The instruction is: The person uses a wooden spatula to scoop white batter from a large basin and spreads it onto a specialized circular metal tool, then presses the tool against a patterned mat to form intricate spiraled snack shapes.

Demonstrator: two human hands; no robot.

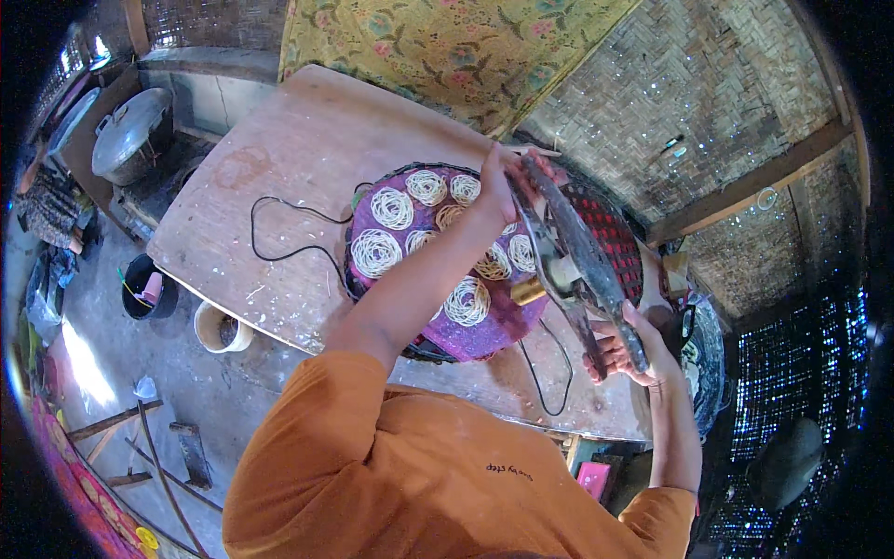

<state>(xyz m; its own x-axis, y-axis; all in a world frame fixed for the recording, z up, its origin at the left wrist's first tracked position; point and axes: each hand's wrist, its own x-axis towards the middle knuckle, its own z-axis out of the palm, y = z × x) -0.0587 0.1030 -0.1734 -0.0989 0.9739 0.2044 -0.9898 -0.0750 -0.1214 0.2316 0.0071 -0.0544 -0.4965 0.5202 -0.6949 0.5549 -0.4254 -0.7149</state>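
A long dark wooden hand press [589,250], made of two bars, hangs slantwise over the right of the table. My left hand [496,186] is closed round its far end, and my right hand [655,352] grips the near end. Between the bars sits a pale plug [562,271]; a brass cylinder [528,291] sticks out to the left. Beneath lies a round tray with a purple cloth [484,337], where several coiled nests of pale strands [377,253] rest. My left forearm and the press cover some of the nests.
The wooden table [289,154] carries a thin black cord [253,233] that loops out on both sides of the tray. A red-and-black woven surface [619,233] shows behind the press. Buckets [220,328] stand left of the table; a large lidded pot [133,140] is farther back.
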